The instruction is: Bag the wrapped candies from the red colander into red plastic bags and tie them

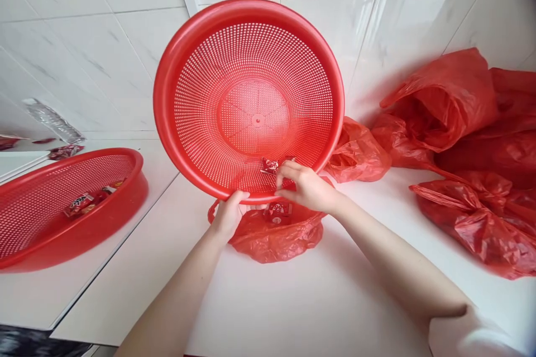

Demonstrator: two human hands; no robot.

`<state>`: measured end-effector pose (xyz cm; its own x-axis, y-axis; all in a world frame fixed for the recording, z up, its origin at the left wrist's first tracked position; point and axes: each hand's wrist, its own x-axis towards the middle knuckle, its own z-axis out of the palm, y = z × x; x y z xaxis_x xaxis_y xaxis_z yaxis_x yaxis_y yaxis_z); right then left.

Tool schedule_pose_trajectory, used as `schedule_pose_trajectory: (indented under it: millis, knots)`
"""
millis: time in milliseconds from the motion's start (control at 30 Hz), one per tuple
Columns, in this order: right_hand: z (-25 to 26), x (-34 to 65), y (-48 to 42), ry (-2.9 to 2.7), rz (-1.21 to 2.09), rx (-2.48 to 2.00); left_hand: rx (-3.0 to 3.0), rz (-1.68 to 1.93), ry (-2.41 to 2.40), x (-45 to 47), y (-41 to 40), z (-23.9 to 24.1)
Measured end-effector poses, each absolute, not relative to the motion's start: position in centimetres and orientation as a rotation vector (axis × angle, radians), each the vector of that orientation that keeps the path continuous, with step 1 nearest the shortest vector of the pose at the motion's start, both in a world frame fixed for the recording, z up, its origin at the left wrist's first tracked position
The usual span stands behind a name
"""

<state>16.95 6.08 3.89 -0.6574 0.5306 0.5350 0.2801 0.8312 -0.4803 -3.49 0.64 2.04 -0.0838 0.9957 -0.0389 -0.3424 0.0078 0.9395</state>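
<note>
A round red perforated plastic basket (251, 28) is tipped up on its edge, its inside facing me. My left hand (228, 215) grips its lower rim. My right hand (307, 187) reaches over the rim with fingers curled at a small red wrapped packet (269, 165) lying inside the basket's low edge. Just under the rim sits an open red plastic bag (272, 237) with another red packet (278, 210) in it.
A second red basket (25, 251) with a few wrapped packets stands at the left on a lower surface. Crumpled red plastic bags (460, 139) lie at the right and behind the basket. A white tiled wall (104, 39) backs the white counter (293, 301).
</note>
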Motion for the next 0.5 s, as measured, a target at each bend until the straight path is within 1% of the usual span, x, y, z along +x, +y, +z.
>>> schedule_pose_trajectory:
  millis: [133, 267, 433, 500]
  knots:
    - [4.4, 16.8, 5.3, -2.470, 0.513, -0.503, 0.860, 1.368, 0.972, -3.4, 0.7, 2.4]
    - [4.4, 16.7, 5.3, -2.439, 0.439, -0.534, 0.847, 1.353, 0.977, -3.4, 0.8, 2.1]
    - [3.2, 16.7, 5.8, -2.408, 0.231, -0.917, 0.889, 1.280, 0.970, -3.1, 0.6, 1.4]
    - [2.8, 16.7, 5.9, -2.455, 0.223, -1.021, 0.902, 1.260, 0.982, -2.9, 0.4, 1.3]
